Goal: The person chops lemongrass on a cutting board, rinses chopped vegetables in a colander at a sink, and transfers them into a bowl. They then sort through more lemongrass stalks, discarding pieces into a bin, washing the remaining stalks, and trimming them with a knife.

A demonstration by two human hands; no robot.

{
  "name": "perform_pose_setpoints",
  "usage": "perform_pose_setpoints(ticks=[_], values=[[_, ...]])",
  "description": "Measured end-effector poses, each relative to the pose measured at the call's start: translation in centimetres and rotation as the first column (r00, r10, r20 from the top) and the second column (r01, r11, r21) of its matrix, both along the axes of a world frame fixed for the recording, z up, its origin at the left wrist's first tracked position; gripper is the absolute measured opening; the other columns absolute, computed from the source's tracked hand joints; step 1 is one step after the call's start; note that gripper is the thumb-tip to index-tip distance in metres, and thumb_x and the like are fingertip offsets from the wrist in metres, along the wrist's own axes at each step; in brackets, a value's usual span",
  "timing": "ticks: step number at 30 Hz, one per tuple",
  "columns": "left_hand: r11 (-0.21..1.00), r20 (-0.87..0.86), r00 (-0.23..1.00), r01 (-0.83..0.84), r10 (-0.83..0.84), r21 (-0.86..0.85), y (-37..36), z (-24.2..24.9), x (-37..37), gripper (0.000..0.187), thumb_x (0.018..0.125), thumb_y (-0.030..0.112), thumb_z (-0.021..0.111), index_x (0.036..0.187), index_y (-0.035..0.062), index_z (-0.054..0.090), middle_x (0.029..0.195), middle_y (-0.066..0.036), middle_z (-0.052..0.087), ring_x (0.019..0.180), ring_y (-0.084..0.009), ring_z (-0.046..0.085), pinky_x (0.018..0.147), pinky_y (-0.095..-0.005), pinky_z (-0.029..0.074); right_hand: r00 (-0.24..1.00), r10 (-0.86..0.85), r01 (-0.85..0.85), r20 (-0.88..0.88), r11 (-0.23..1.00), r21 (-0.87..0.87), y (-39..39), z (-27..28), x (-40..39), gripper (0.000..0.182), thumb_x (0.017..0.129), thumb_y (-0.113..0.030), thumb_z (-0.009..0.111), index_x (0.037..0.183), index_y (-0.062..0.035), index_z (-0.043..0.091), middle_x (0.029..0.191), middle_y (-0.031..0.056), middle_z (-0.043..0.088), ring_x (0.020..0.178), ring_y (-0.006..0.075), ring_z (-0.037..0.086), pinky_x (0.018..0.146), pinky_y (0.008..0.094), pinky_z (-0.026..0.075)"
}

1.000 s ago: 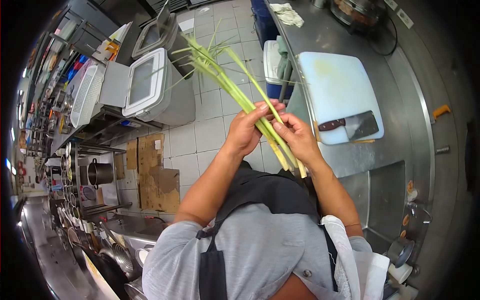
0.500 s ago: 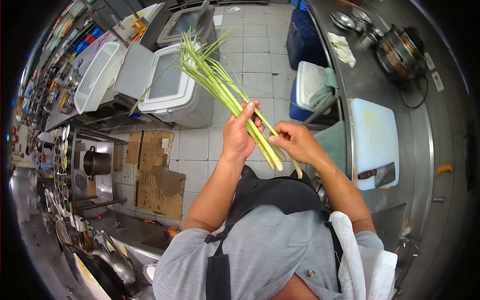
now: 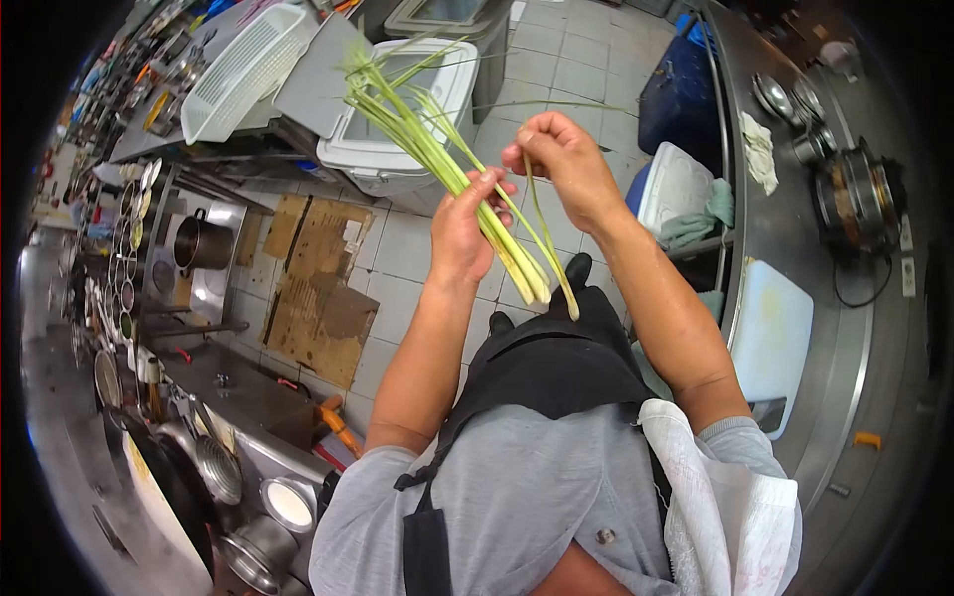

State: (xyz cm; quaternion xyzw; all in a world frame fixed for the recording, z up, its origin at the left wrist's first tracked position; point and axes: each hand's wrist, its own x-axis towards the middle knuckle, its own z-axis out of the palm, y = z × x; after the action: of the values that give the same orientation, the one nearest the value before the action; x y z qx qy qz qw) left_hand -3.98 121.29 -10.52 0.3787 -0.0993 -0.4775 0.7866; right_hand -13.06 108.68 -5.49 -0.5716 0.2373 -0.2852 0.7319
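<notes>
A bunch of lemongrass stalks lies slanted across my left hand, which is closed around its lower part. The leafy green tops point up and left, and the pale root ends point down toward the apron. One stalk stands apart from the rest on the right side of the bunch. My right hand is raised to the right of the bunch, thumb and forefinger pinching a thin lemongrass strip that hangs down toward that stalk. Where the strip joins the stalk is hard to make out.
On the right counter lie a white cutting board, a folded cloth and a pot-like appliance. Lidded bins and a white basket stand ahead left. Cardboard covers floor tiles. Pans and a pot are at left.
My right hand has moved up and away from the stalks' lower ends, drawing a thin strip with it. My left hand keeps its hold. The whole view has turned somewhat.
</notes>
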Motion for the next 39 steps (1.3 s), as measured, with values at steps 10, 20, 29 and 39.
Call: perform_pose_setpoints(ticks=[10,20,29,39], values=[[0.911,-0.202,0.898,-0.409,0.392,-0.052,-4.9,-0.2,8.6,0.008,0.097,0.014,0.060,0.104,0.0109,0.056,0.085,-0.006,0.061,0.091,-0.0239,0.063,0.089,-0.0453,0.054,0.911,-0.272,0.302,0.309,0.952,-0.053,-19.1,4.9,-6.2,0.009,0.098,-0.018,0.064,0.100,-0.0099,0.059,0.072,-0.0025,0.050,0.050,0.0038,0.036,0.043,0.0215,0.027],[0.935,-0.201,0.958,-0.254,0.207,-0.248,-18.5,3.5,6.4,0.011,0.099,0.007,0.055,0.109,0.0108,0.053,0.102,-0.015,0.065,0.109,-0.0336,0.061,0.106,-0.0565,0.046,0.944,0.045,-0.295,-0.327,0.557,-0.776,-19.0,2.4,-0.9,0.018,0.089,-0.017,0.070,0.101,-0.0034,0.068,0.086,0.0043,0.062,0.079,0.0145,0.060,0.071,0.0301,0.047],[0.946,-0.280,0.932,-0.281,0.229,-0.162,-24.6,4.3,8.3,0.017,0.102,0.021,0.050,0.115,0.0094,0.049,0.094,-0.010,0.060,0.096,-0.0310,0.060,0.098,-0.0544,0.049,0.917,0.167,-0.381,-0.363,0.639,-0.668,-26.1,0.4,3.7,0.016,0.086,-0.015,0.069,0.098,-0.0044,0.072,0.087,0.0082,0.062,0.077,0.0211,0.062,0.070,0.0330,0.049],[0.897,-0.142,0.895,-0.437,0.424,-0.073,-33.8,0.6,18.8,0.022,0.096,0.020,0.068,0.104,0.0100,0.050,0.081,-0.003,0.053,0.072,-0.0177,0.057,0.073,-0.0387,0.053,0.821,0.290,-0.525,-0.491,0.722,-0.452,-32.4,-1.5,16.6,0.025,0.087,-0.026,0.074,0.094,-0.0032,0.068,0.085,0.0111,0.068,0.079,0.0230,0.066,0.073,0.0371,0.051]])
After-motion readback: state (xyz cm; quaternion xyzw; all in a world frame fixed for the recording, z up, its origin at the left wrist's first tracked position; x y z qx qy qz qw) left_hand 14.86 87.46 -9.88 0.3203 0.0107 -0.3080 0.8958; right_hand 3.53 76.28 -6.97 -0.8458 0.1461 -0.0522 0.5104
